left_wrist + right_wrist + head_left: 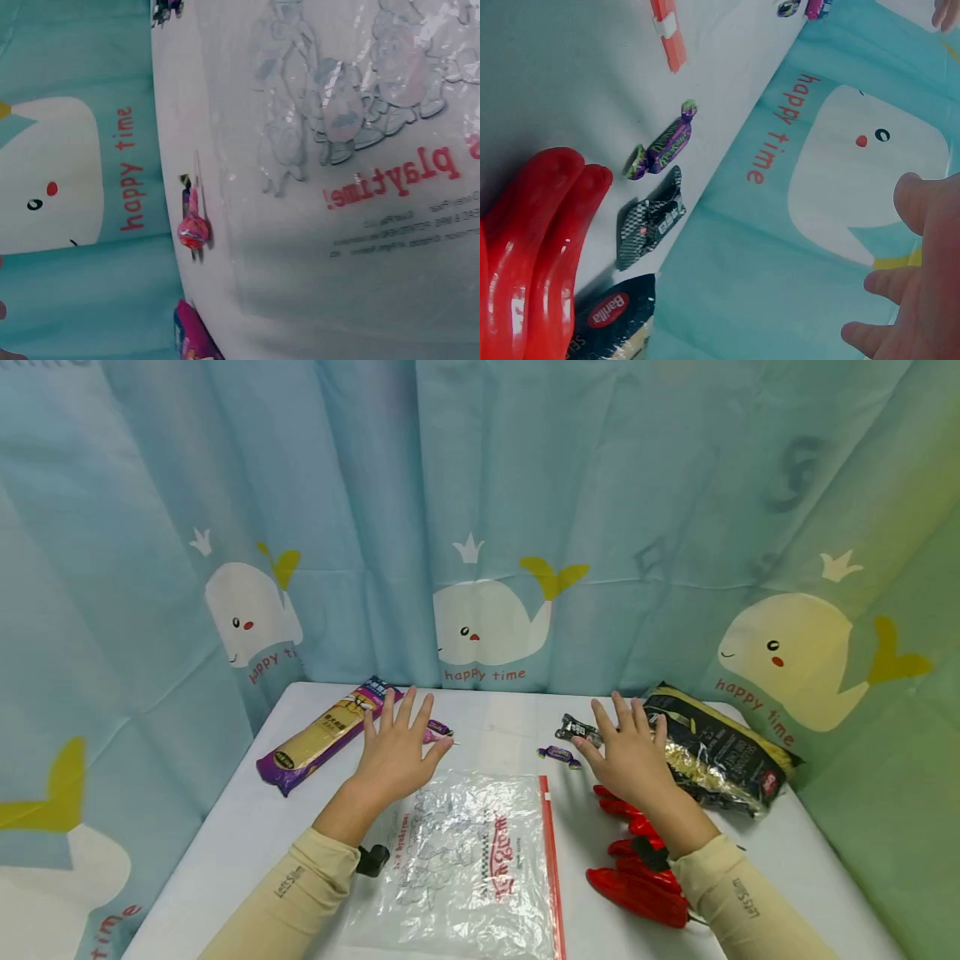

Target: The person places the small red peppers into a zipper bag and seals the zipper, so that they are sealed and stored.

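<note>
Centre-left of the frame, the left hand (392,747) spreads its fingers, partly covering a purple pack (326,739) and a pink sweet (435,733). Right of centre, the right hand (630,756) is likewise spread, beside a black sweet (576,729) and a purple sweet (559,757). A clear bag (450,868) with a red edge lies flat at lower centre. Red peppers (637,893) sit lower right; above them, a black pack (723,756). Whales on a blue curtain (502,468) fill the background behind the white table (495,727).

— What hangs behind the white table (232,843)?
— A blue-green curtain (360,485), printed with white whales (501,618), yellow tail fins (553,582) and little crowns (468,551)
— Any lettering (485,675)?
— Yes, "happy time" in red, beneath the whales
</note>
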Action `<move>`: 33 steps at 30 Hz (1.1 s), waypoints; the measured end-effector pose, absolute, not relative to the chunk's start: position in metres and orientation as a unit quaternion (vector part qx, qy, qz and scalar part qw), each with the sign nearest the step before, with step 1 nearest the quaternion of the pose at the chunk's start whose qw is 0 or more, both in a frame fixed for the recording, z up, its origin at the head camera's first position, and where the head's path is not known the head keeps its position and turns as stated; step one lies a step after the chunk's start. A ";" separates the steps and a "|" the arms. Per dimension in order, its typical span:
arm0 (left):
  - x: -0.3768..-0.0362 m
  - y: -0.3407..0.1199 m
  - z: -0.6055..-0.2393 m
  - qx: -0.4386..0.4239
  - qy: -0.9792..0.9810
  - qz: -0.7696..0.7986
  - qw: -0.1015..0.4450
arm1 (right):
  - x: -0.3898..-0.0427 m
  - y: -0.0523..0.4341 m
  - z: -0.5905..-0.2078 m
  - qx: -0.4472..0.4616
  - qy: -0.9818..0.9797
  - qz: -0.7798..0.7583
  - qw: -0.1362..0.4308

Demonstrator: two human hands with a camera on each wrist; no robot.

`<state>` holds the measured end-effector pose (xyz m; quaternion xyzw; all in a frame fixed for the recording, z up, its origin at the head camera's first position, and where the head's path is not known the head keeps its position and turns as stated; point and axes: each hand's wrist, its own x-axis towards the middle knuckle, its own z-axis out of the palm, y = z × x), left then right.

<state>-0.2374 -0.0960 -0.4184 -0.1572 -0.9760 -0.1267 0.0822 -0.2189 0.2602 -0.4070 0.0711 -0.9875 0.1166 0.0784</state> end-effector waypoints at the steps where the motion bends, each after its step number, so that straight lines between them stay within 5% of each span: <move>1: -0.237 -0.095 -0.419 -0.159 -0.976 -0.128 0.080 | -0.217 0.261 -0.407 0.069 -0.988 0.117 0.078; 7: -0.220 -0.076 -0.438 -0.214 -0.969 -0.099 0.069 | -0.203 0.266 -0.405 0.069 -0.988 0.114 0.081; 15: -0.164 -0.018 -0.479 -0.362 -0.926 -0.022 -0.106 | -0.161 0.272 -0.411 0.082 -0.985 0.115 0.098; 22: -0.157 -0.008 -0.490 -0.415 -0.900 0.092 -0.093 | -0.124 0.271 -0.421 0.071 -0.986 0.128 0.081; 33: -0.157 -0.010 -0.489 -0.488 -0.867 0.043 -0.095 | -0.098 0.260 -0.457 0.106 -0.983 0.114 0.092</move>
